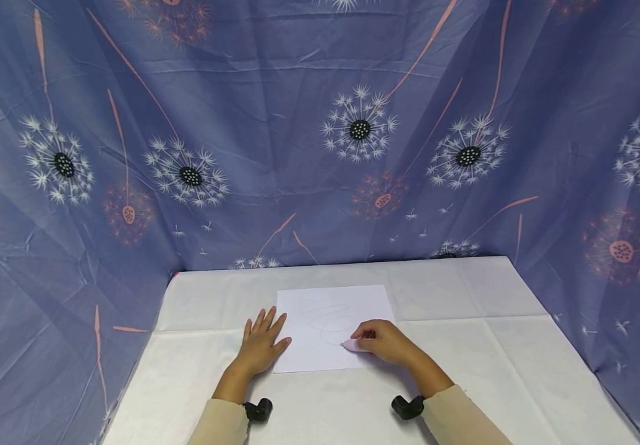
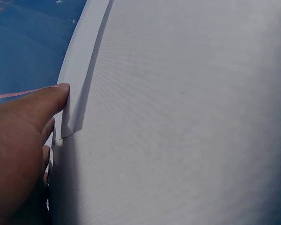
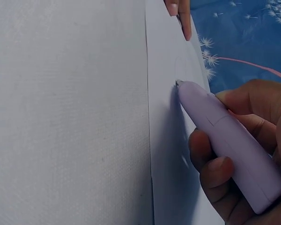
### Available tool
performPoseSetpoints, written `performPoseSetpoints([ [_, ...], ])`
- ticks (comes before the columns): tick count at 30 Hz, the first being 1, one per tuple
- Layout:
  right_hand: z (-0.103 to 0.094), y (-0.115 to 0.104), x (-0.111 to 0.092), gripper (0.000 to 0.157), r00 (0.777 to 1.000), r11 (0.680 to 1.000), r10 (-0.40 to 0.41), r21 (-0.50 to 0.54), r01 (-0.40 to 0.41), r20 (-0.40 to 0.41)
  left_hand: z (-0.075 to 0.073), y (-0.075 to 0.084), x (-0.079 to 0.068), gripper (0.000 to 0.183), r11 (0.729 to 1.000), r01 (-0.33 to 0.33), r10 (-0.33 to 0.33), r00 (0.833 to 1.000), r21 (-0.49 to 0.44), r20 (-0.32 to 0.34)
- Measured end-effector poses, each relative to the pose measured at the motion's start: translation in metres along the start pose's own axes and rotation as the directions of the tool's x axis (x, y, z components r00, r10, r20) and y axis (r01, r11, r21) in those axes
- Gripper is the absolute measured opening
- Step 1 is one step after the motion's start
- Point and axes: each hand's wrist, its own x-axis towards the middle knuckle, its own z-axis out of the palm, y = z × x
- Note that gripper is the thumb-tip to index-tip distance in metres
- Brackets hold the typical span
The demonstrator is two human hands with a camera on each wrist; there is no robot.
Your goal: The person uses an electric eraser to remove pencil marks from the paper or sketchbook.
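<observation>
Desk (image 1: 492, 364) and sheet (image 1: 311, 358): pen (image 1: 357, 346) in right hand (image 1: 386, 342), tip leftward

The sheet lies short of the desk's far edge. The left hand (image 1: 260, 350), fingers spread, rests over the sheet's left edge. The right hand, nearer the pen, has thumb and fingers clamped round its barrel. The pen is over the sheet, long axis running from the right fingers towards the left hand; tip contact cannot be confirmed. Faint looping lines (image 1: 328, 318) lie mostly beyond the tip.

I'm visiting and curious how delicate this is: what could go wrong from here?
The paper could turn, since the left hand lies only at its left edge. The lavender pen in the right hand might also stray onto the white table cover, as its tip is nearer the paper's near edge than its far one.
</observation>
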Motion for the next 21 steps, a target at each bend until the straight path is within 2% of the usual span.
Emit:
performPoseSetpoints([
  [21,0.0018,0.0007,-0.0007,0.012,1.0,1.0,-0.024,0.005,0.024,0.003,0.0036,-0.0028,0.0021,0.062,1.0,0.011,-0.011,1.0,-0.006,0.001],
])
